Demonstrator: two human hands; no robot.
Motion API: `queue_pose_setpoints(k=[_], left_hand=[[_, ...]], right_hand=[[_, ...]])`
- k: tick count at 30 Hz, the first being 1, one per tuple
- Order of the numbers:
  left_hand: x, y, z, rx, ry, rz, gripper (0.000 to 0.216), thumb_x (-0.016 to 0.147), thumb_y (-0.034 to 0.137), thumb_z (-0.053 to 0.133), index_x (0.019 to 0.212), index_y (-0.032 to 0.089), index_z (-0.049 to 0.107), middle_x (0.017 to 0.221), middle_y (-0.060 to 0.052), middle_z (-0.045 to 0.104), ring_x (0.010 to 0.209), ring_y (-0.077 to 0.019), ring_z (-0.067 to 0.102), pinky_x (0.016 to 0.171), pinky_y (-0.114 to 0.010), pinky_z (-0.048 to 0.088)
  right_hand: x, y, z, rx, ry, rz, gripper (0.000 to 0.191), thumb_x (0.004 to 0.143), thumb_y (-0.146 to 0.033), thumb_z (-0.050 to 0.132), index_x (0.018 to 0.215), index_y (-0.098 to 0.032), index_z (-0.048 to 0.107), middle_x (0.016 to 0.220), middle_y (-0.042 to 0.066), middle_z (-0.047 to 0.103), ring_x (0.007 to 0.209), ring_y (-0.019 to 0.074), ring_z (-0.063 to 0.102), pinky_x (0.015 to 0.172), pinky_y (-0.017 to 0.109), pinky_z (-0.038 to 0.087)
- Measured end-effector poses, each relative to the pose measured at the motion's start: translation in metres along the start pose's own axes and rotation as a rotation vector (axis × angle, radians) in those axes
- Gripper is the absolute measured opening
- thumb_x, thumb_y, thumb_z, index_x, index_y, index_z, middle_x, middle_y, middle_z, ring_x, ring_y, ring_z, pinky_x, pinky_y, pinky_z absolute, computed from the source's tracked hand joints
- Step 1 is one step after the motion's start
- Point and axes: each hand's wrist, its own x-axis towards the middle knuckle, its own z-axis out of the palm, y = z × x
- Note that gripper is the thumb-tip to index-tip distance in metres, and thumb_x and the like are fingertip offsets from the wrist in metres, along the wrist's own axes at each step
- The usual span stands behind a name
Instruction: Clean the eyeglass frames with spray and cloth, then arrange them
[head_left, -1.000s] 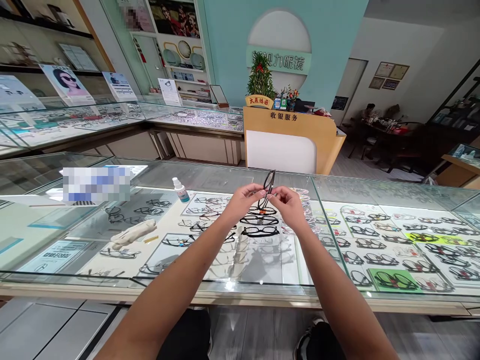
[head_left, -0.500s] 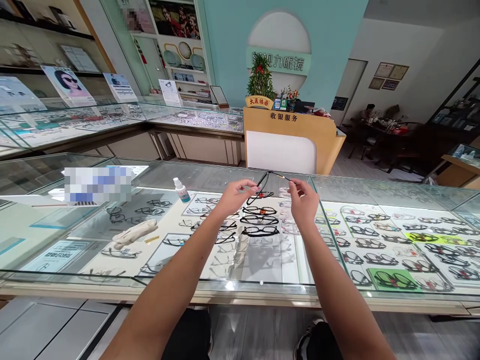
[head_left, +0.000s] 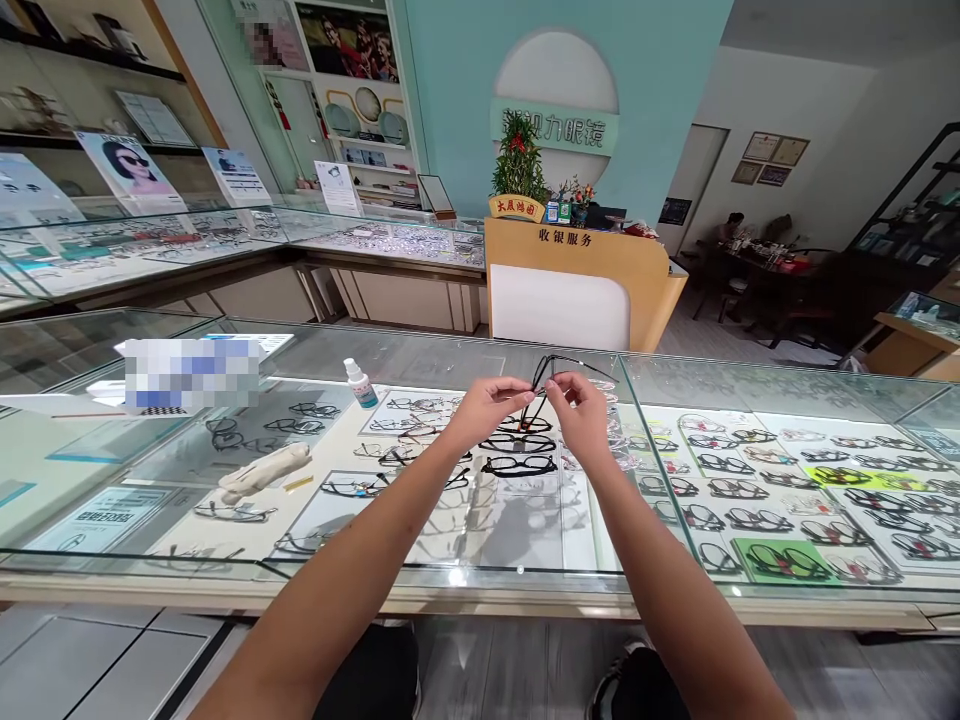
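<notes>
- Pinching between thumb and fingers, tips nearly together, the left hand (head_left: 487, 414) and right hand (head_left: 583, 412) both have hold of black eyeglasses (head_left: 541, 371).
- The black eyeglasses are raised above the bench (head_left: 517, 603); the frame slants down from upper right to lower left, while one thin temple points right, past the right hand, its tip dipping slightly.
- Inside the glass-topped bench, dark spectacles (head_left: 519, 466) lie in a column near the hands; farther right, a green card (head_left: 750, 572) bears another pair.
- Left of the left hand stands a spray bottle (head_left: 361, 384), bluish low down.
- A glass seam (head_left: 652, 437) runs front to back, right of the right hand.
- Beyond the bench's far edge, floor (head_left: 716, 330) shows beside a cashier desk (head_left: 559, 300).
</notes>
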Motion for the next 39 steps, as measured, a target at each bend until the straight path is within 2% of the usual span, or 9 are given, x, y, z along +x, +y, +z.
queue_pose_setpoints(k=[8,14,18,21,24,27,30,32,39], left_hand=[[0.0,0.004,0.002,-0.13,0.13,0.016,0.051,0.071,0.06,0.092,0.1,0.019,0.083,0.109,-0.012,0.082,0.108,-0.0294,0.075,0.108,-0.048,0.055],[0.006,0.003,-0.005,-0.332,0.29,0.021,0.05,0.069,0.057,0.095,0.1,0.02,0.082,0.116,-0.012,0.081,0.113,-0.0279,0.074,0.105,-0.046,0.057],[0.009,0.003,-0.011,-0.429,0.37,0.048,0.047,0.068,0.053,0.096,0.098,0.02,0.081,0.121,-0.011,0.079,0.112,-0.025,0.073,0.105,-0.043,0.056],[0.009,0.002,-0.012,-0.402,0.384,0.049,0.048,0.068,0.055,0.096,0.099,0.021,0.081,0.119,-0.011,0.08,0.114,-0.0259,0.073,0.107,-0.044,0.055],[0.008,0.002,-0.009,-0.307,0.35,0.074,0.047,0.071,0.056,0.094,0.101,0.022,0.082,0.12,-0.011,0.079,0.119,-0.0282,0.071,0.109,-0.046,0.054],[0.005,0.004,-0.003,-0.222,0.296,0.133,0.04,0.072,0.053,0.093,0.094,0.021,0.083,0.126,-0.011,0.076,0.123,-0.0296,0.068,0.111,-0.046,0.053],[0.0,0.005,0.003,-0.179,0.203,0.148,0.033,0.074,0.049,0.092,0.092,0.022,0.084,0.131,-0.011,0.073,0.127,-0.03,0.066,0.111,-0.045,0.052],[-0.003,0.005,0.006,-0.162,0.145,0.139,0.03,0.076,0.046,0.091,0.093,0.022,0.084,0.133,-0.011,0.071,0.13,-0.0301,0.065,0.111,-0.044,0.053],[-0.008,0.005,0.012,-0.114,0.063,0.171,0.03,0.082,0.045,0.086,0.098,0.02,0.083,0.132,-0.014,0.068,0.133,-0.0314,0.062,0.106,-0.045,0.056]], right_hand=[[0.01,0.006,-0.003,0.223,0.084,0.202,0.026,0.083,-0.04,0.068,0.099,-0.021,0.066,0.084,0.004,0.074,0.073,0.0181,0.06,0.064,0.03,0.045],[0.013,0.003,-0.01,0.322,0.118,0.324,0.062,0.078,-0.033,0.07,0.136,-0.021,0.052,0.083,-0.001,0.075,0.061,0.0144,0.051,0.061,0.029,0.045],[0.013,0.007,-0.01,0.295,0.075,0.372,0.049,0.079,-0.036,0.07,0.124,-0.021,0.058,0.084,0.0,0.073,0.063,0.0147,0.051,0.064,0.03,0.048],[0.011,0.008,-0.009,0.071,0.157,0.247,0.042,0.082,-0.039,0.069,0.12,-0.021,0.062,0.104,0.007,0.074,0.078,0.02,0.06,0.077,0.037,0.052],[0.005,0.003,-0.006,-0.248,0.225,-0.086,0.037,0.09,-0.04,0.067,0.122,-0.023,0.066,0.125,0.011,0.069,0.109,0.0284,0.062,0.101,0.047,0.049],[-0.002,-0.004,-0.001,-0.363,0.088,-0.282,0.037,0.095,-0.041,0.067,0.129,-0.024,0.067,0.13,0.012,0.068,0.124,0.0317,0.059,0.111,0.051,0.044],[-0.008,-0.006,0.006,-0.317,-0.112,-0.302,0.044,0.098,-0.041,0.067,0.139,-0.026,0.065,0.136,0.013,0.069,0.129,0.0325,0.059,0.113,0.051,0.045],[-0.01,-0.004,0.009,-0.262,-0.184,-0.276,0.043,0.1,-0.04,0.065,0.14,-0.025,0.065,0.138,0.013,0.07,0.129,0.0326,0.061,0.112,0.052,0.047],[-0.012,0.008,0.014,-0.054,-0.165,-0.129,0.037,0.099,-0.046,0.066,0.127,-0.024,0.072,0.125,0.012,0.076,0.11,0.0291,0.07,0.094,0.046,0.056]])
